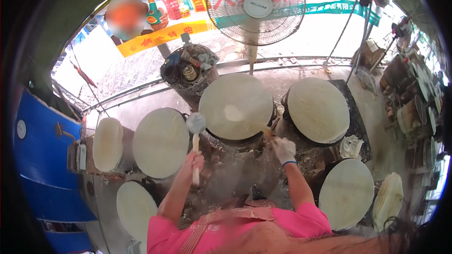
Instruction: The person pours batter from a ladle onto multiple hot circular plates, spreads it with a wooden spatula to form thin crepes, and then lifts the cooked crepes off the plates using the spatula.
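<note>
My bare left hand (pixel 197 161) grips the pale handle of a tool with a round, light-coated head (pixel 196 122), held upright beside the middle griddle. My right hand (pixel 284 151), in a whitish glove with a blue cuff, holds a brownish tool (pixel 267 131), perhaps a scraper or brush, at the lower right edge of that griddle. A thin round sheet of pale batter or dough (pixel 236 106) covers the middle griddle, with a lighter patch near its centre. Similar sheets lie on the griddle at left (pixel 160 143) and at right (pixel 317 110).
More round sheets lie at lower left (pixel 136 208) and lower right (pixel 346 194), near a stack of thin flatbreads (pixel 387 203). Beyond the griddles stand a cluttered drum (pixel 190 88) and a large fan (pixel 257 5). A crumpled white cloth or bag (pixel 351 146) lies at right.
</note>
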`<action>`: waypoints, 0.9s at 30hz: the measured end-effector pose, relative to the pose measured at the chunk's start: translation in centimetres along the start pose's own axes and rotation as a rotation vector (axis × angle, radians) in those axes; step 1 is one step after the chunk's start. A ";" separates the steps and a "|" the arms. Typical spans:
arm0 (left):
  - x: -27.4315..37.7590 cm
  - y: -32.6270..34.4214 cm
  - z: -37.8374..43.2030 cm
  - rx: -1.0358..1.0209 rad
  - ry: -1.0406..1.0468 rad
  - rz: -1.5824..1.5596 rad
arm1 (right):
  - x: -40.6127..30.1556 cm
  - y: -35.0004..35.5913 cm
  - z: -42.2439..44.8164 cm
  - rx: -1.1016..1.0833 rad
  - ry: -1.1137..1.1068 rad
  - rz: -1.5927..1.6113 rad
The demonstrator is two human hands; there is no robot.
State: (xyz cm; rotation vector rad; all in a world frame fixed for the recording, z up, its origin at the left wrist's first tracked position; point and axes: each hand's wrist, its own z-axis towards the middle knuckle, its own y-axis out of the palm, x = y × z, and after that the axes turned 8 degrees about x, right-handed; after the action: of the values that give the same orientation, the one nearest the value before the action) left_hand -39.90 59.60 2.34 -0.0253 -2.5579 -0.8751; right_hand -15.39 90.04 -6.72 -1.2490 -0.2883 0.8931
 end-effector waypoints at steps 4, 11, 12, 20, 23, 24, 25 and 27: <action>-0.9 5.4 3.6 0.040 0.187 0.175 | -0.1 -1.0 -2.9 0.066 0.188 -0.083; -4.8 1.2 10.0 -0.281 0.293 0.166 | -10.7 1.5 -7.0 -0.030 0.089 0.098; -3.5 -0.7 8.2 -0.295 0.077 0.102 | -10.3 0.2 -7.5 0.001 0.106 0.109; -1.1 -2.5 -2.1 -0.035 -0.775 -0.412 | -11.7 -3.0 -10.3 0.344 0.016 -0.059; -1.5 -5.9 -0.7 -0.164 -0.782 -0.043 | -12.4 -5.1 -9.4 0.028 0.198 -0.087; -1.8 -4.7 -2.9 -0.063 -0.682 -0.012 | -13.1 -5.7 -8.5 -0.120 0.313 -0.073; -2.7 -8.8 -2.3 -0.287 -0.570 0.016 | -12.1 -4.8 -8.6 -0.147 0.204 -0.084; -4.7 -10.7 -2.4 -0.457 -0.577 0.129 | -9.1 -2.9 -10.3 0.031 0.250 -0.089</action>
State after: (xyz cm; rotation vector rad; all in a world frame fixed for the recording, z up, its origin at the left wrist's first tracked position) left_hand -36.35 50.19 -4.02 -0.6585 -2.7401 -1.5609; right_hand -13.43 76.17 -5.07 -1.2936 -0.1286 0.6551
